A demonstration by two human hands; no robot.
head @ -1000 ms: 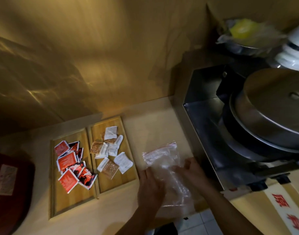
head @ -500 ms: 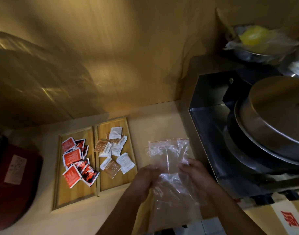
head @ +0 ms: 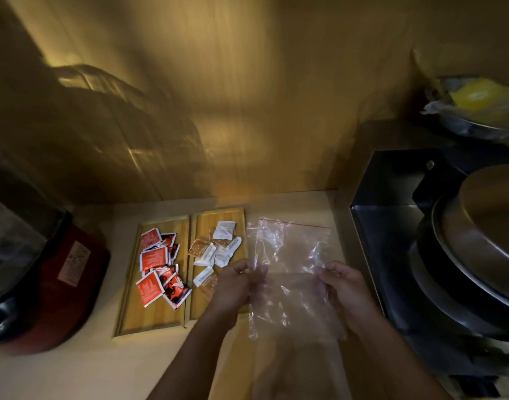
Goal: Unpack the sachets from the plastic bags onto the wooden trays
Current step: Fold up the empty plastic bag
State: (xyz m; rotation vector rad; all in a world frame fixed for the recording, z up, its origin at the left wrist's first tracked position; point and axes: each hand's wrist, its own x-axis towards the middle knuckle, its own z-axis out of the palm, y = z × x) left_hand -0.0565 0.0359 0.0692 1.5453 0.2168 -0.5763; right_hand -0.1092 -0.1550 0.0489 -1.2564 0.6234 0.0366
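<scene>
Both hands (head: pixel 237 287) (head: pixel 344 293) holding clear plastic bag (head: pixel 290 272), sachet-filled wooden trays (head: pixel 158 316) beside

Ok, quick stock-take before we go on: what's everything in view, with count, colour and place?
Trays: two, wooden, side by side on the counter.
Red sachets: about ten, piled on the left tray.
White sachets: several, with a few brown ones, on the right tray.
Bag: one, clear, looks empty, held up right of the trays.
Appliance: one, red and black, far left.
Pot lid: one, metal, far right.
Bowl: one, yellow contents under plastic, top right.
Left hand, right hand: each gripping a bag edge.
</scene>
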